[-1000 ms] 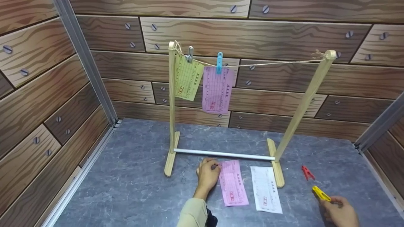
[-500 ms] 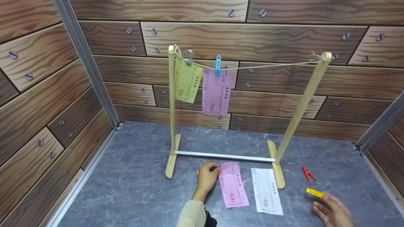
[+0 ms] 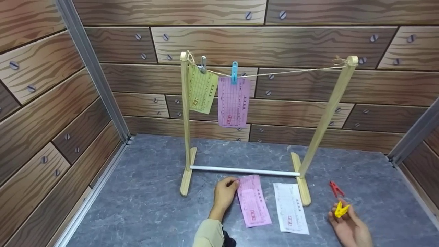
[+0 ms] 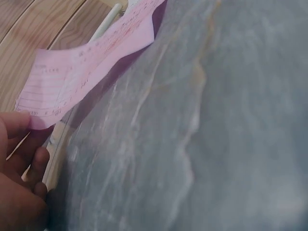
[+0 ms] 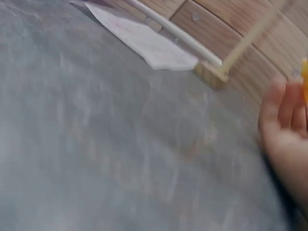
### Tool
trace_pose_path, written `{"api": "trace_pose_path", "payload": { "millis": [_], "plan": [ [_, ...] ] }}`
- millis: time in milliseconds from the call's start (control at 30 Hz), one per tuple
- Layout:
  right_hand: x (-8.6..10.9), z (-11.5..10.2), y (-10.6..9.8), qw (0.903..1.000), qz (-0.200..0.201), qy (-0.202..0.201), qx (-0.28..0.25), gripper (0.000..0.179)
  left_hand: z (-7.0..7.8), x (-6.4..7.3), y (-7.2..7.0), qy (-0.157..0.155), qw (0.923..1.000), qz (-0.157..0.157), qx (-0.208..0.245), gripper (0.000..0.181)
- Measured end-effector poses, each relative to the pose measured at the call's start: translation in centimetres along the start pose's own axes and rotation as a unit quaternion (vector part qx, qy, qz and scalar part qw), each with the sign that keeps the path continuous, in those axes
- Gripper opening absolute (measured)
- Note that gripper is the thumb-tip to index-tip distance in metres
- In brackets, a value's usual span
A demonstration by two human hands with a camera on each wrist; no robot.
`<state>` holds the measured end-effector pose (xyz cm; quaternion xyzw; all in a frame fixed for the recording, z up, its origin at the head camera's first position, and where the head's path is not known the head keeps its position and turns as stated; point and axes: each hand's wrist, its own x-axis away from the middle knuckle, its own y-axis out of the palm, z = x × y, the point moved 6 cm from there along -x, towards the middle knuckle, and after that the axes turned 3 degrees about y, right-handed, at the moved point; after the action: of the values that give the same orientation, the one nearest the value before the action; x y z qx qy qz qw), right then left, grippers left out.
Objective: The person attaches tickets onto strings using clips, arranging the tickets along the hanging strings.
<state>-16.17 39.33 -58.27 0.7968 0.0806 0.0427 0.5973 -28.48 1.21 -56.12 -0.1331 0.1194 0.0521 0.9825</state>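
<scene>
My left hand [image 3: 225, 195] pinches the upper left corner of a pink paper slip [image 3: 254, 204]; the left wrist view shows fingertips on the corner of that pink slip [image 4: 72, 79], which curves up off the surface there. In my right hand [image 3: 351, 224] is a yellow clothespin [image 3: 341, 210], gripped between thumb and fingers with the palm turned up. Only an edge of the yellow clothespin [image 5: 304, 79] shows in the right wrist view. A white printed slip [image 3: 291, 208] lies flat between the hands. Beyond the right hand lies a red clothespin [image 3: 336, 188].
A wooden stand [image 3: 187, 113] carries a string [image 3: 291, 72] between two posts. From it hang a yellow slip [image 3: 203, 90] under a metal clip [image 3: 203, 64] and a pink slip [image 3: 233, 103] under a blue clothespin [image 3: 234, 72]. A white bar [image 3: 243, 170] joins the feet.
My right hand has moved left and turned palm up, and the yellow clothespin has rotated with it. The left hand stays at the pink slip's corner.
</scene>
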Motion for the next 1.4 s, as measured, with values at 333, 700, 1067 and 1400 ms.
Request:
{"api": "trace_pose_path", "payload": {
  "millis": [333, 700, 1067, 1400],
  "plan": [
    [0.1, 0.4, -0.1, 0.9985, -0.051, 0.022, -0.006, 0.05, 0.8, -0.6, -0.2, -0.005, 0.9973, 0.015, -0.072, 0.005],
    [-0.1, 0.4, 0.1, 0.999, -0.04, 0.016, -0.008, 0.046, 3.1, -2.0, -0.4, -0.005, 0.9987, 0.003, -0.051, 0.006],
    [0.4, 0.2, -0.2, 0.9997, -0.011, 0.013, 0.019, 0.043, 9.2, -4.4, -0.6, 0.041, 0.999, -0.011, 0.01, 0.009],
    [0.4, 0.2, 0.1, 0.9948, -0.087, 0.023, 0.048, 0.048, 16.5, -7.8, -1.8, 0.119, 0.9926, 0.014, 0.018, 0.008]
  ]
}}
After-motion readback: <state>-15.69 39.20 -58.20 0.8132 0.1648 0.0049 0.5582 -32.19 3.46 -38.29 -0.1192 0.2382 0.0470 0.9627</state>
